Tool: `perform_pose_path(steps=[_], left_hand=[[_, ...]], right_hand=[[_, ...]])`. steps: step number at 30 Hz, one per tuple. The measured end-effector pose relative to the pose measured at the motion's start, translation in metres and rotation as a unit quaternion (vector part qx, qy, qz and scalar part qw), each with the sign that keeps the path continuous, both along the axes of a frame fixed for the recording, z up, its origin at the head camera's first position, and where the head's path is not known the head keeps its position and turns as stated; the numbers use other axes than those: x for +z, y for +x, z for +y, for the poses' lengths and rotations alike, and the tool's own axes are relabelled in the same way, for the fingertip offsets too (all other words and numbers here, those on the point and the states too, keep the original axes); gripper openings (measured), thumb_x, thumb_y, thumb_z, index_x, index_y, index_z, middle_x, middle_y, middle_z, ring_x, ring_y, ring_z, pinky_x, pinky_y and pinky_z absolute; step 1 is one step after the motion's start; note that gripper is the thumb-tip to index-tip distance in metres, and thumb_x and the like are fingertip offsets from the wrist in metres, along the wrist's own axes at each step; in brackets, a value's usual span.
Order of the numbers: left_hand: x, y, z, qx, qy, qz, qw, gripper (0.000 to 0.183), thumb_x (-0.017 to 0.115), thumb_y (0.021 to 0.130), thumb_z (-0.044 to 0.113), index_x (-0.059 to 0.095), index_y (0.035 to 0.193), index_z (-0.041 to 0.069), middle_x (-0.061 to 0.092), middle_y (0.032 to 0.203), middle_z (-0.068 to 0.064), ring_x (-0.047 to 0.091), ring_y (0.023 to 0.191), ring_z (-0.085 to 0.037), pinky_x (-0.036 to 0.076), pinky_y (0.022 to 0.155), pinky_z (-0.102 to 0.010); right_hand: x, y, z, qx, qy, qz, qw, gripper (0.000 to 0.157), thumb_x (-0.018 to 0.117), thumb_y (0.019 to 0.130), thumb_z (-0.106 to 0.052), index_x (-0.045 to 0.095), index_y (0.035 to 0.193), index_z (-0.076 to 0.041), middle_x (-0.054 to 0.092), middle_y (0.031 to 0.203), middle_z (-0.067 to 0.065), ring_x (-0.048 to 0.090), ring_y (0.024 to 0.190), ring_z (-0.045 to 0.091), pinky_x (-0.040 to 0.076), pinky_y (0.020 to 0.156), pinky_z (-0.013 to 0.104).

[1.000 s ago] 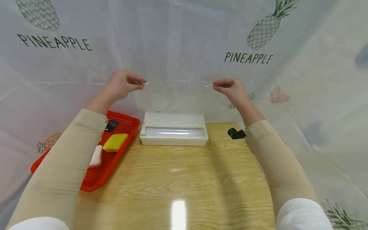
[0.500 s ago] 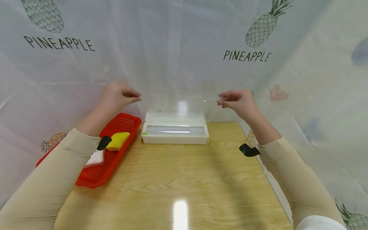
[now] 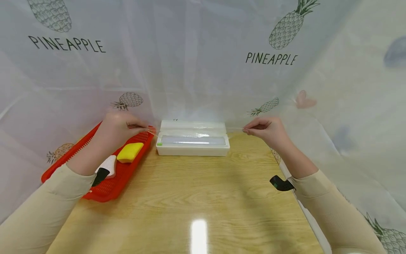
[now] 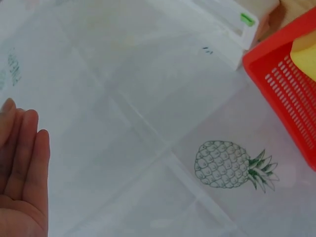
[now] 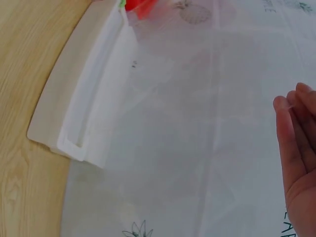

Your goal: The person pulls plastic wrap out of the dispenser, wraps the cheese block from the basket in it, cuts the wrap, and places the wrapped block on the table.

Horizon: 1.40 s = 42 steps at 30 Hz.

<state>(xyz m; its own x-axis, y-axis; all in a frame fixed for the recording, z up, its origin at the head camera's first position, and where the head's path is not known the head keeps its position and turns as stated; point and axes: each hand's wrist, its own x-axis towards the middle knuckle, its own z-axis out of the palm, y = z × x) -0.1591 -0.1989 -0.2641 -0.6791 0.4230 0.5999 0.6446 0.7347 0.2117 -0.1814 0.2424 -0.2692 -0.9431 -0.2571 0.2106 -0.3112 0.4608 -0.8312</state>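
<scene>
A sheet of clear cling film [image 3: 198, 135] stretches between both hands, showing mostly as thin glints. My left hand [image 3: 122, 127] pinches its left edge between thumb and fingers, above the red basket's back corner. At the other edge my right hand [image 3: 264, 128] pinches the film the same way. Between the hands, on the back of the table, stands a white cling film dispenser [image 3: 193, 151] with its lid [image 3: 193, 124] raised and a roll [image 3: 193, 140] inside. A green slider [image 3: 159, 144] sits at its left end. The wrist views show the fingertips pressed together.
A red plastic basket [image 3: 127, 180] stands left of the dispenser, holding a yellow sponge [image 3: 130, 152] and a white sponge-like piece [image 3: 109, 164]. Pineapple-printed sheeting [image 3: 190, 70] hangs behind and to the right of the wooden table [image 3: 184, 190].
Both hands have come down with the film, from well above the dispenser to about the height of its lid in the head view, and have moved slightly apart. The dispenser stays put.
</scene>
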Motion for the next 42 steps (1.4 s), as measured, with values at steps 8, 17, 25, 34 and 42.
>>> perform_pose_path(steps=[8,17,25,34,42], left_hand=[[0.001,0.015,0.001,0.011,-0.01,-0.052,0.9985,0.012,0.081,0.076,0.001,0.078,0.085,0.008,0.072,0.083,-0.002,0.066,0.079,-0.021,0.056,0.071,-0.041],[-0.006,0.015,-0.002,0.004,0.034,-0.062,0.9975,0.013,0.08,0.078,0.002,0.077,0.086,0.012,0.072,0.084,0.003,0.065,0.082,-0.016,0.052,0.074,-0.027],[-0.013,0.003,-0.01,-0.016,0.141,-0.197,0.97,0.005,0.077,0.084,0.008,0.076,0.088,0.012,0.069,0.101,0.004,0.06,0.094,-0.009,0.047,0.078,-0.014],[-0.022,-0.013,-0.018,-0.194,0.247,-0.394,0.8634,0.005,0.061,0.096,0.004,0.059,0.094,0.0,0.067,0.12,-0.01,0.066,0.105,-0.023,0.054,0.085,-0.03],[-0.049,0.001,-0.023,-0.224,0.222,-0.456,0.8318,0.006,0.061,0.096,0.004,0.057,0.092,0.001,0.069,0.113,-0.015,0.065,0.107,-0.027,0.054,0.08,-0.03]], right_hand=[[-0.002,0.013,0.004,0.001,0.026,0.045,0.999,0.01,0.075,0.086,-0.008,0.075,0.094,-0.002,0.07,0.092,0.006,0.068,0.081,0.013,0.056,0.073,0.025],[-0.002,0.016,0.01,-0.012,0.054,0.066,0.996,0.012,0.074,0.087,-0.01,0.076,0.097,-0.002,0.071,0.094,0.001,0.066,0.082,0.01,0.055,0.071,0.023],[-0.016,0.007,0.014,0.027,-0.099,0.043,0.994,0.012,0.07,0.089,-0.003,0.074,0.098,0.002,0.07,0.099,0.005,0.066,0.091,0.016,0.054,0.081,0.025],[-0.03,-0.005,0.017,0.188,-0.212,0.053,0.958,0.009,0.051,0.098,0.005,0.06,0.097,0.005,0.067,0.116,0.009,0.058,0.116,0.022,0.042,0.101,0.031],[-0.061,0.008,0.019,0.299,-0.253,-0.054,0.919,0.021,0.034,0.102,0.008,0.053,0.101,-0.002,0.07,0.111,0.015,0.066,0.106,0.026,0.05,0.094,0.036]])
